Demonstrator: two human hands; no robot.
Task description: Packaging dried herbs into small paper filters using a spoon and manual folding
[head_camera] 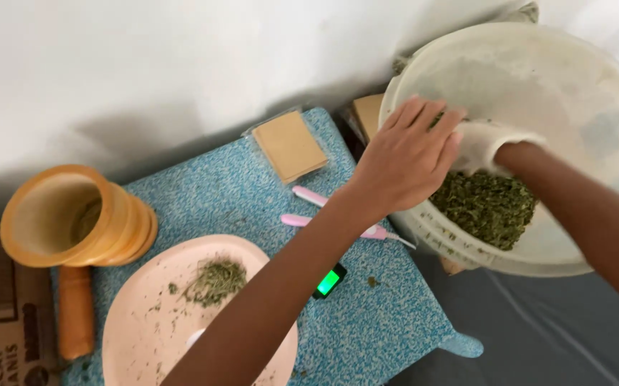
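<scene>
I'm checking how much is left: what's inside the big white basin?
The white basin holds a heap of dried green leaf flakes. The left hand and gloved right hand cover part of it, so its full extent is hidden.

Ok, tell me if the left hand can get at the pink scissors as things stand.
Probably yes. The left hand hovers open at the white basin's rim, holding nothing, and the pink scissors lie uncovered on the blue board just beneath its wrist.

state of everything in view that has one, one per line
left hand: open, palm down over the basin
right hand: white glove on, in the basin
basin: tilted, dried leaves piled low
plate: few leaves on it
mortar: on its side
scale screen: lit green
</scene>
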